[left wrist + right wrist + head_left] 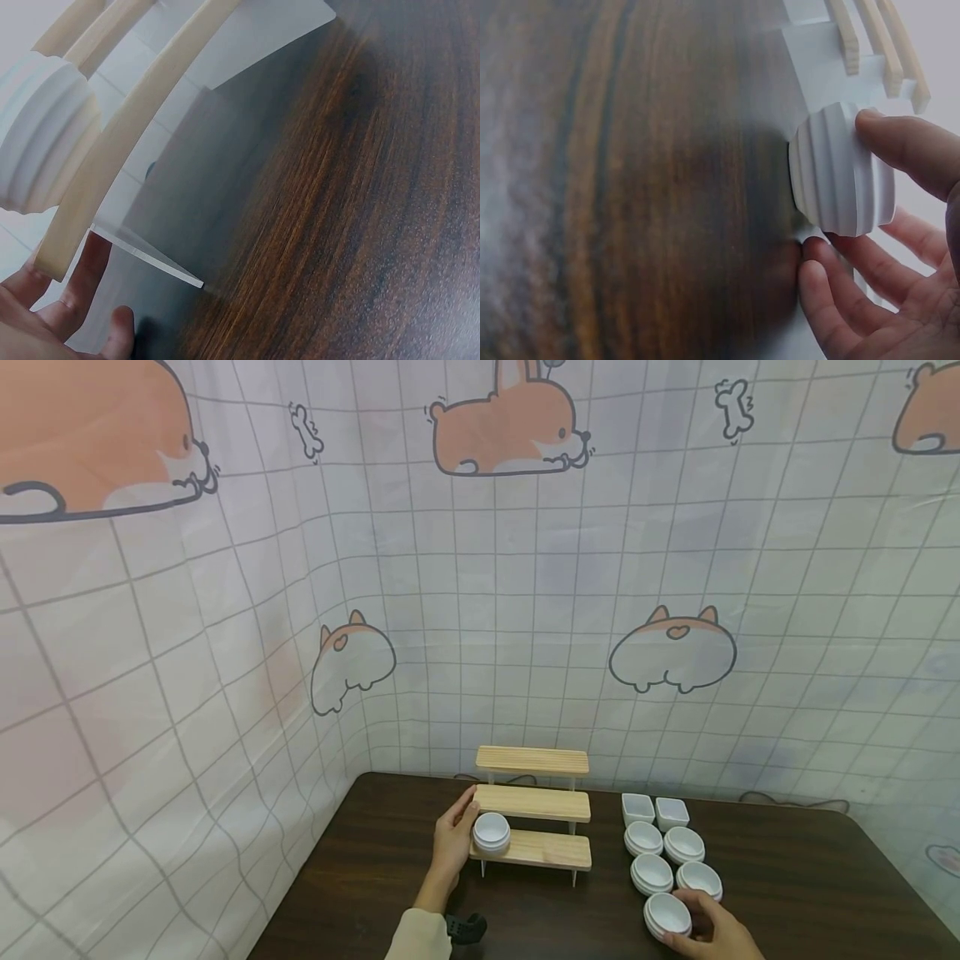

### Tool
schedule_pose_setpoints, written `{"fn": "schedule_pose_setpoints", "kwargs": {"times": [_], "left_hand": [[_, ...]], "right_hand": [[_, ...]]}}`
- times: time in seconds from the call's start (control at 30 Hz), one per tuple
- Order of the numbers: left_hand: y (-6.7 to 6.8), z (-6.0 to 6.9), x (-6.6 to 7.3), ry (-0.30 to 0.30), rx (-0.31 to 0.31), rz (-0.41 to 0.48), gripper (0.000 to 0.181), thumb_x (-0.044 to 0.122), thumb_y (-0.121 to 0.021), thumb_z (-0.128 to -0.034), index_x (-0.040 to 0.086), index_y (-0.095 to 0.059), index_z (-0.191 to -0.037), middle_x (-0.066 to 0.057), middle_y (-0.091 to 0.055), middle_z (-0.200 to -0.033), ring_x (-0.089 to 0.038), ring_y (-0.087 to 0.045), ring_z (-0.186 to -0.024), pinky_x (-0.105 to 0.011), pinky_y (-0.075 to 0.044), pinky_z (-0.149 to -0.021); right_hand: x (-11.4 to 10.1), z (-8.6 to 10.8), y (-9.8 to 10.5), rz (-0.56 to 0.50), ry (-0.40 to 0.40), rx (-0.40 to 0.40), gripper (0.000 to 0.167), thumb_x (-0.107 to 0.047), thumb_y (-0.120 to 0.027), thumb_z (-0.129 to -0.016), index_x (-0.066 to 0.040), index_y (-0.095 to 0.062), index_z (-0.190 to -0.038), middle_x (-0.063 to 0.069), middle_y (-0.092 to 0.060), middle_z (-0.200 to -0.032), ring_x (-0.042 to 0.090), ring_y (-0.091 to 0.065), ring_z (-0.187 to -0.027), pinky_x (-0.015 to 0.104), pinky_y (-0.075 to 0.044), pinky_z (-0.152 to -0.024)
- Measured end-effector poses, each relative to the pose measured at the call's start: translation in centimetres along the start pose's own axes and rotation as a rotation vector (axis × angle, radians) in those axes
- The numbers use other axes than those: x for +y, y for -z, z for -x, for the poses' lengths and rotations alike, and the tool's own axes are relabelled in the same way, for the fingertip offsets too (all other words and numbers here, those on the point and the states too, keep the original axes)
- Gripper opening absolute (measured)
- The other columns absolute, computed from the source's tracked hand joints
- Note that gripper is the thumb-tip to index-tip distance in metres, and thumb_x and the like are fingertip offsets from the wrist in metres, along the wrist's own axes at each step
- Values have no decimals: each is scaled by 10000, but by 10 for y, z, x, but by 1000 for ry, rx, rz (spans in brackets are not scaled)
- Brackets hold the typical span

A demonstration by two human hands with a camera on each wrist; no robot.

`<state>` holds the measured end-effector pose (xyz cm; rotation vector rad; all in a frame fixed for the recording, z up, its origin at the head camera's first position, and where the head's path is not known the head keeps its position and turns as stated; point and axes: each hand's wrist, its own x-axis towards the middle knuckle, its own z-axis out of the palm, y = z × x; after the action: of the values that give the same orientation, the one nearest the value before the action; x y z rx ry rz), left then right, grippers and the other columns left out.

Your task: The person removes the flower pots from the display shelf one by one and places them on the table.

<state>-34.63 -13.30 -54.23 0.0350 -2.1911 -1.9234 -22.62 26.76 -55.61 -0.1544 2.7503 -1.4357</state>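
A three-tier wooden display stand (pixel 551 851) on clear supports stands on the dark table. One round white ribbed bowl (pixel 491 832) sits at the left of its lowest shelf, large in the left wrist view too. My left hand (pixel 450 842) touches the left end of the stand beside that bowl, fingers extended. At the front right, my right hand (pixel 718 931) holds another round white ribbed bowl (pixel 667 916) between thumb and fingers. In the right wrist view the thumb lies on the rim of this bowl (pixel 836 172), with fingers at its opposite side.
Behind the right hand stand several round white bowls (pixel 651 874) in two columns, with two square white bowls (pixel 637 809) at the far end. A patterned curtain (pixel 525 610) hangs behind the table (pixel 360 877). Dark cables (pixel 795 799) lie along the table's back edge.
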Motion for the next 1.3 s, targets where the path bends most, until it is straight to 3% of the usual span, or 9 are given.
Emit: {"fn": "schedule_pose_setpoints", "kwargs": {"times": [0.17,0.33,0.57,0.87,1.03,1.17,1.3], "left_hand": [[-1,-1,0,8,6,9,411,371,-562,-1055,296,-582,-1459,7,-560,-1521,-139,-568,-1093,-334,-444,-940],[-1,-2,-1,8,0,9,414,371,-559,-1057,291,-579,-1463,-6,-568,-1513,-140,-563,-1054,-326,-440,-902],[-1,-2,-1,10,-1,10,414,385,-559,-1055,300,-578,-1460,14,-558,-1522,-165,-580,-1156,-375,-452,-981],[-1,-2,-2,15,5,6,413,376,-560,-1056,294,-581,-1460,17,-555,-1525,-167,-566,-1159,-351,-443,-960],[-1,-2,-3,21,9,9,410,385,-565,-1052,307,-586,-1454,27,-546,-1532,-180,-555,-1187,-358,-431,-972],[-1,-3,-3,25,13,7,405,391,-568,-1050,317,-592,-1447,23,-546,-1532,-188,-557,-1188,-379,-434,-983],[-1,-3,-4,26,14,5,403,392,-567,-1050,323,-593,-1446,19,-548,-1531,-194,-565,-1201,-414,-439,-1009]], "right_hand": [[0,0,0,6,34,-4,615,-211,-857,-817,38,-568,-1299,183,-707,-1148,-33,-630,-827,232,-537,-723],[-1,0,0,15,10,6,625,-235,-868,-796,8,-581,-1296,166,-713,-1148,-26,-634,-831,234,-528,-726],[-3,-1,0,21,8,9,626,-225,-866,-805,23,-573,-1300,152,-714,-1135,-17,-641,-830,233,-532,-723],[-6,-2,6,30,-3,28,629,-211,-869,-806,38,-576,-1304,196,-695,-1191,-26,-644,-877,229,-545,-744],[-14,-1,11,62,-31,50,602,-223,-855,-822,28,-585,-1298,213,-679,-1253,76,-678,-955,231,-550,-749],[-22,3,13,87,-11,111,598,-231,-864,-812,5,-597,-1292,210,-696,-1252,136,-701,-984,227,-549,-747],[-30,5,12,112,81,210,537,-221,-866,-817,-27,-625,-1256,174,-722,-1193,-18,-660,-930,227,-548,-729]]}}
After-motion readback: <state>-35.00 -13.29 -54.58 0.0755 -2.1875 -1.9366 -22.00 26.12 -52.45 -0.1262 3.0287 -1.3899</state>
